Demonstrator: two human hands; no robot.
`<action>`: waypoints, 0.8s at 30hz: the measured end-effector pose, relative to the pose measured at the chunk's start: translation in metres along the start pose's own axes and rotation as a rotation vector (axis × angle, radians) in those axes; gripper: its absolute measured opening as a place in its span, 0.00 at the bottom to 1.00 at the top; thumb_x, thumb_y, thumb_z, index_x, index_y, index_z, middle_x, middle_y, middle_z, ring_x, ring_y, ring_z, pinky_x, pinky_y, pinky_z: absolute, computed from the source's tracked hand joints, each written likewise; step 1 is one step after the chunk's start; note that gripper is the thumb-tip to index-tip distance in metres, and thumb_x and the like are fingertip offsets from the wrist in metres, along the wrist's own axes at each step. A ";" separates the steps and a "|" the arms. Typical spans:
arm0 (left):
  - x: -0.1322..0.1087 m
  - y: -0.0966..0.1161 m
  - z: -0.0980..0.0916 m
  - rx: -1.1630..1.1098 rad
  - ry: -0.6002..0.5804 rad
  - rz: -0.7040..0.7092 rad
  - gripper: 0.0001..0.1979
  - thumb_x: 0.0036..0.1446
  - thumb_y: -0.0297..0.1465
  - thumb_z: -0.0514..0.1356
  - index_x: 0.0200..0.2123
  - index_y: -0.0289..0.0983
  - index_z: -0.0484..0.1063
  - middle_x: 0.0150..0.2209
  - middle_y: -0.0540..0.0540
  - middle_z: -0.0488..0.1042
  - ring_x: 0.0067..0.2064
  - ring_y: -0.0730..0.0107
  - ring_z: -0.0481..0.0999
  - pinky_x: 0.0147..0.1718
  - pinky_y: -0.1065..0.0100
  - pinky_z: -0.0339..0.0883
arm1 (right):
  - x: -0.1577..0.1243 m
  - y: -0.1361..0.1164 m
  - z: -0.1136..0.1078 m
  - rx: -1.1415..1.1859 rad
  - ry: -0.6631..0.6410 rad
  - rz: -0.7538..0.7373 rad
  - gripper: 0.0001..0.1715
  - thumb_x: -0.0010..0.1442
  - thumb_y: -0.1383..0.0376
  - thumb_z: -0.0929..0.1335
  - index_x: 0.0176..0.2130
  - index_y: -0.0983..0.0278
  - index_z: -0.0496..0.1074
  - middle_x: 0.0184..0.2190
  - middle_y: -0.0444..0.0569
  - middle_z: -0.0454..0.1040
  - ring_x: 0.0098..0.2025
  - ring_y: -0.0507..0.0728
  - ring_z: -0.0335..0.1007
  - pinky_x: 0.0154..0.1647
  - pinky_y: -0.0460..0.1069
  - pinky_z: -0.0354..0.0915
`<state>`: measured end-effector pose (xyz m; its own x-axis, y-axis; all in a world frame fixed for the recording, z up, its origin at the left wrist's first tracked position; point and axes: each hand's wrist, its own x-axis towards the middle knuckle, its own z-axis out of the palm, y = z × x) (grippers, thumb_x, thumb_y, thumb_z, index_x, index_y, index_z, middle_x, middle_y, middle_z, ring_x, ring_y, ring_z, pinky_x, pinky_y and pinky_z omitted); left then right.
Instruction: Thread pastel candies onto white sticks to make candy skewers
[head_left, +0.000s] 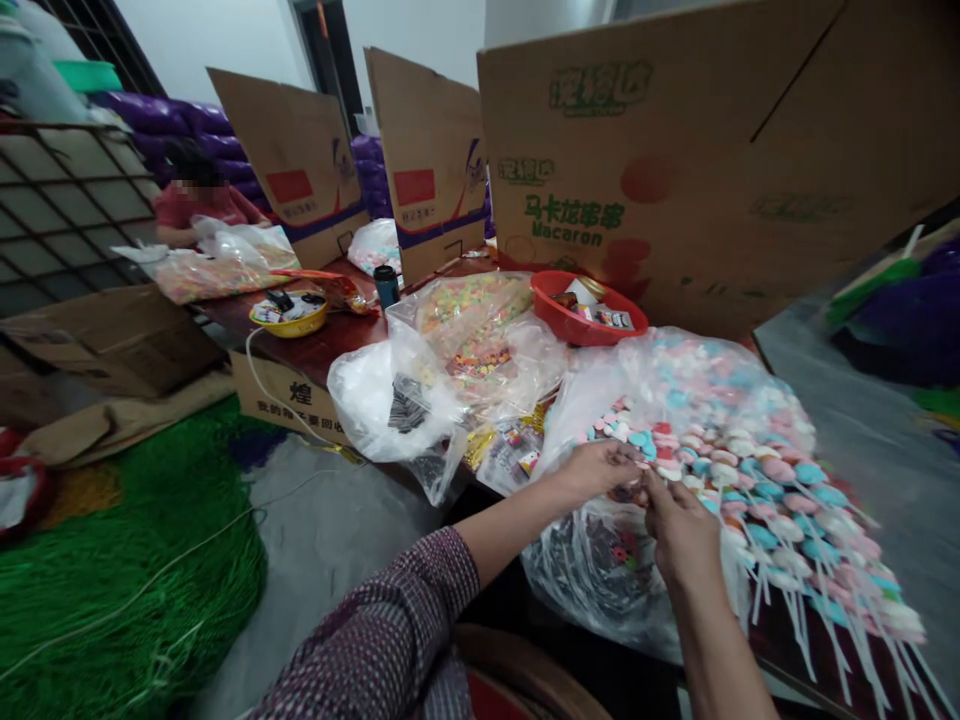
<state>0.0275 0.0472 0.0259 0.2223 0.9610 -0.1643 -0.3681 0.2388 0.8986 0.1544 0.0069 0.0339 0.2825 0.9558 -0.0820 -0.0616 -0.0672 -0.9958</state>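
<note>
Meeting at the near edge of the tabletop (330, 345), your hands pinch one small candy piece (628, 492) between them; the left hand (600, 465) curls its fingers over it from above, the right hand (679, 525) grips it from below, both narrow; what exactly the piece is, you cannot tell. Just beside them, to the right, lies a heap of pink, white and blue candy skewers (765, 480) on clear plastic, sticks pointing toward you; a plastic bag (600, 570) hangs under your wrists. Beyond sit a bag of mixed sweets (472, 330), a red bowl (581, 325), a dark cup (387, 285) and a yellow bowl (292, 320); upright cardboard boxes (675, 150) wall off the back; a person (195, 200) sits far left; green netting (127, 570) covers the floor.
</note>
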 end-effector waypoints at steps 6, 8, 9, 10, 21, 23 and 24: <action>-0.042 -0.004 -0.002 -0.239 -0.017 -0.073 0.24 0.29 0.37 0.82 0.30 0.34 0.81 0.28 0.49 0.79 0.30 0.73 0.74 0.33 0.68 0.64 | -0.020 -0.007 -0.002 0.103 0.011 0.051 0.33 0.38 0.49 0.84 0.20 0.60 0.63 0.14 0.32 0.54 0.17 0.44 0.45 0.16 0.44 0.42; -0.049 -0.009 -0.004 -0.316 -0.007 -0.128 0.22 0.31 0.34 0.81 0.32 0.36 0.81 0.29 0.50 0.80 0.32 0.73 0.76 0.36 0.68 0.67 | -0.027 -0.008 -0.008 0.115 -0.006 0.065 0.29 0.42 0.50 0.82 0.22 0.61 0.66 0.15 0.33 0.57 0.16 0.44 0.45 0.15 0.44 0.43; -0.050 -0.012 -0.004 -0.345 0.030 -0.114 0.21 0.33 0.32 0.80 0.33 0.35 0.81 0.29 0.50 0.80 0.31 0.72 0.77 0.35 0.68 0.66 | -0.030 -0.008 -0.011 0.125 -0.019 0.072 0.28 0.43 0.49 0.81 0.23 0.61 0.66 0.16 0.34 0.60 0.16 0.44 0.45 0.15 0.45 0.43; -0.050 -0.015 -0.003 -0.368 0.067 -0.098 0.19 0.35 0.30 0.79 0.33 0.35 0.81 0.29 0.50 0.80 0.31 0.72 0.77 0.36 0.68 0.67 | -0.033 -0.009 -0.015 0.146 -0.034 0.084 0.27 0.44 0.49 0.81 0.24 0.61 0.67 0.17 0.35 0.64 0.15 0.43 0.44 0.15 0.45 0.42; -0.067 -0.013 0.026 -0.309 0.116 -0.059 0.08 0.51 0.21 0.68 0.35 0.35 0.83 0.34 0.49 0.84 0.41 0.70 0.82 0.54 0.63 0.74 | -0.050 0.003 -0.018 0.179 -0.048 0.097 0.26 0.49 0.48 0.79 0.27 0.60 0.66 0.21 0.36 0.70 0.15 0.43 0.45 0.16 0.45 0.42; -0.069 -0.014 0.026 -0.269 0.090 -0.044 0.11 0.49 0.21 0.68 0.37 0.36 0.83 0.37 0.49 0.85 0.47 0.67 0.83 0.58 0.60 0.73 | -0.047 0.006 -0.019 0.185 -0.050 0.095 0.27 0.50 0.47 0.79 0.27 0.60 0.65 0.21 0.36 0.70 0.15 0.43 0.45 0.16 0.45 0.42; -0.070 -0.015 0.025 -0.248 0.086 -0.044 0.12 0.49 0.22 0.69 0.39 0.37 0.82 0.40 0.49 0.85 0.50 0.66 0.83 0.60 0.59 0.73 | -0.046 0.007 -0.021 0.185 -0.055 0.097 0.28 0.50 0.46 0.79 0.27 0.60 0.65 0.21 0.36 0.69 0.15 0.44 0.45 0.16 0.45 0.42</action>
<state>0.0397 -0.0269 0.0339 0.1690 0.9548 -0.2445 -0.5718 0.2970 0.7647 0.1608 -0.0434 0.0302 0.2148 0.9618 -0.1694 -0.2624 -0.1103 -0.9586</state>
